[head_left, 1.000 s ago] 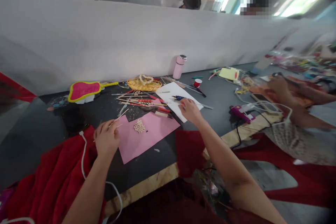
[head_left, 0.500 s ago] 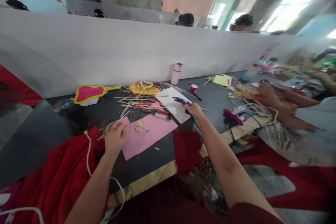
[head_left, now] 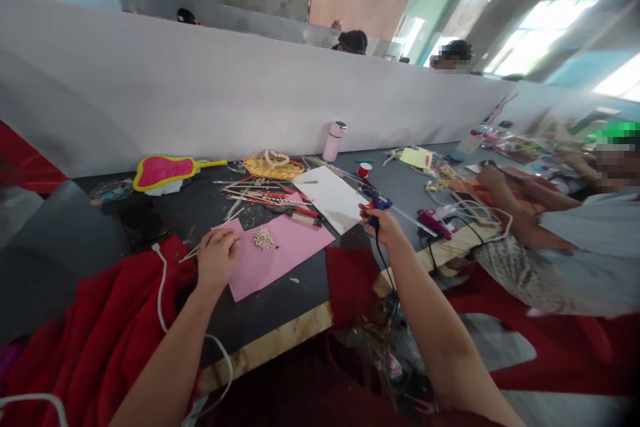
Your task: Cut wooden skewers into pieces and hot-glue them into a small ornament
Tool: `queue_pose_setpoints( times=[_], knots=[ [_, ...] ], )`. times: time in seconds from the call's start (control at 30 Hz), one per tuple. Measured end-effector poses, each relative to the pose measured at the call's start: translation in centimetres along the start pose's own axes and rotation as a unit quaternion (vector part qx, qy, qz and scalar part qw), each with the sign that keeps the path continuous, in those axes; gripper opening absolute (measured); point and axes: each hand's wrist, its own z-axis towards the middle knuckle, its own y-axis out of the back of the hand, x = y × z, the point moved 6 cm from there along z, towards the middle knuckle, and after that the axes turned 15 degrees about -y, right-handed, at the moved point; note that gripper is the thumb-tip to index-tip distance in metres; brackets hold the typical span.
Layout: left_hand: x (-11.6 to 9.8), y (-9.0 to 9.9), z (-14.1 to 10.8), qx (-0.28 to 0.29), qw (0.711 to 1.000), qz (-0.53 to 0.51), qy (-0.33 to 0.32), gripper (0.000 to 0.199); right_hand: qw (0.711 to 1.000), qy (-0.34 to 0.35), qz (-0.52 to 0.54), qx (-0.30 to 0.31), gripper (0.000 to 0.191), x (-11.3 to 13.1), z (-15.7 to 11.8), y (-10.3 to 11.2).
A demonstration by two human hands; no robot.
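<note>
My right hand is closed around the handle of a blue hot glue gun, held over the table right of a white sheet. A long clear glue stick juts from the gun, and a black cord hangs below. At the left edge of a pink sheet, my left hand has its fingers curled together. A thin wooden stick pokes out beside it and seems pinched in the fingers, which partly hide it. Small pale pieces lie heaped on the pink sheet.
Behind lie loose sticks, pliers, a yellow woven basket and a pink bottle near the white partition. A magenta glue gun and a co-worker's arm are at right. Red cloth covers the left.
My right hand has drawn the glue gun away from the white sheet, rightward and slightly nearer, and turned it. My left hand stays by the pink sheet. The view has shifted slightly.
</note>
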Motion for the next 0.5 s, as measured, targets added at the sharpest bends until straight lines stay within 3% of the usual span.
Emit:
queue_pose_setpoints(
  times=[0.5],
  knots=[
    [-0.5, -0.1, 0.2, 0.009, 1.000, -0.012, -0.020, 0.025, 1.000, -0.007, -0.017, 0.020, 0.034, -1.5, -0.3, 0.8]
  ],
)
